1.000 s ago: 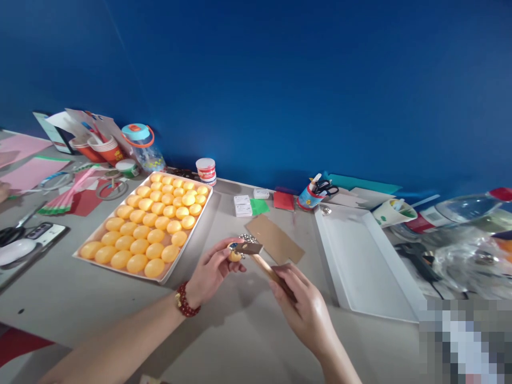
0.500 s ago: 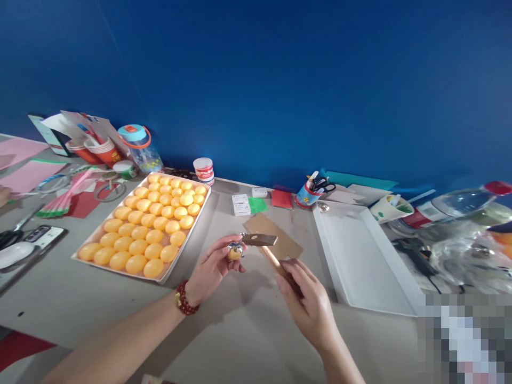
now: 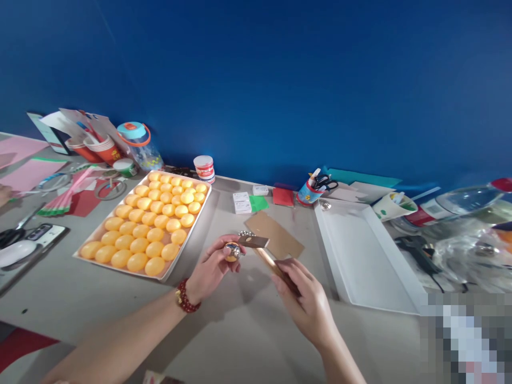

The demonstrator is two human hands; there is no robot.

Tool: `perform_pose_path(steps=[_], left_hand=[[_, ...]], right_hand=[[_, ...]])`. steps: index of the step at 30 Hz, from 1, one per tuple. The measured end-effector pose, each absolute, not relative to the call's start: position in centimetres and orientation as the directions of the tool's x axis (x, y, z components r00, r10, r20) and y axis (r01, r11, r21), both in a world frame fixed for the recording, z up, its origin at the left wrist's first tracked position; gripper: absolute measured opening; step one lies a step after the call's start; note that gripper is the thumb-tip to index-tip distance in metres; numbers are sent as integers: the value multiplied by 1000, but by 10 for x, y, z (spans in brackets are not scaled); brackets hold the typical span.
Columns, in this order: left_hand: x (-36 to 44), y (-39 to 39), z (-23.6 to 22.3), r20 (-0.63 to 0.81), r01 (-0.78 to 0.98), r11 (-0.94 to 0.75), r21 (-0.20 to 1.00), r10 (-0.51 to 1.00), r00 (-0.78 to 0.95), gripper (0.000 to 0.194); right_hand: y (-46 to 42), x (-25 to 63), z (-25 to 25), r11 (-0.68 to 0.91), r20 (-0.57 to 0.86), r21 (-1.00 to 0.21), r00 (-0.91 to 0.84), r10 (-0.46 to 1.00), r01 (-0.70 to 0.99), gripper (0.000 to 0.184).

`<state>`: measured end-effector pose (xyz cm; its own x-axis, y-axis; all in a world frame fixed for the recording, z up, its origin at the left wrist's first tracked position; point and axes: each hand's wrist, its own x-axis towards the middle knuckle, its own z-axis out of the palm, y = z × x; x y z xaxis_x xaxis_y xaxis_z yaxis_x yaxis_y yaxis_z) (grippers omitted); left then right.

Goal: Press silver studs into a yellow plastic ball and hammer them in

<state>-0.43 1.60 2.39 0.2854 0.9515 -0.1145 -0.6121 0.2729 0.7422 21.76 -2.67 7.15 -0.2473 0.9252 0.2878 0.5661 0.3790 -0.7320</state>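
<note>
My left hand [image 3: 216,258], with a red beaded bracelet at its wrist, pinches a small shiny silver ball [image 3: 232,252] with an orange patch on it. I cannot tell whether the orange is its own or a reflection. My right hand [image 3: 304,290] is wrapped round the wooden handle of a hammer [image 3: 255,242]. The hammer's dark metal head lies close to the left fingertips, just right of the ball. A bumpy silver edge [image 3: 247,233] shows behind the head, mostly hidden. Below and beyond the hammer, a brown card [image 3: 275,234] rests on the table.
Left stands a tray [image 3: 166,274] of orange balls; right, a shallow white tray [image 3: 372,261]. Small white boxes [image 3: 242,202], a red paper square [image 3: 282,196] and a pen cup [image 3: 308,193] sit behind. A glue gun [image 3: 418,256] lies right. Another person's hand [image 3: 5,194] shows far left.
The hammer head has shifted slightly left and down, over the left fingertips. The silver ball has turned in my left hand, and the bumpy silver edge now shows behind the hammer head.
</note>
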Motion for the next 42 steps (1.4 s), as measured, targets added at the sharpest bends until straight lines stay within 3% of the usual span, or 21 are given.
perform_pose_path(steps=[11, 24, 42], left_hand=[[-2, 16, 26, -120, -612, 267, 745, 955, 272, 26], [-1, 15, 26, -71, -523, 279, 805, 921, 383, 22], [-2, 13, 22, -7, -404, 152, 902, 941, 339, 21]], right_hand=[[-26, 218, 70, 355, 266, -750, -237, 934, 557, 10], [-25, 217, 65, 294, 227, -817, -192, 955, 496, 10], [-24, 218, 63, 270, 202, -836, -189, 961, 478, 11]])
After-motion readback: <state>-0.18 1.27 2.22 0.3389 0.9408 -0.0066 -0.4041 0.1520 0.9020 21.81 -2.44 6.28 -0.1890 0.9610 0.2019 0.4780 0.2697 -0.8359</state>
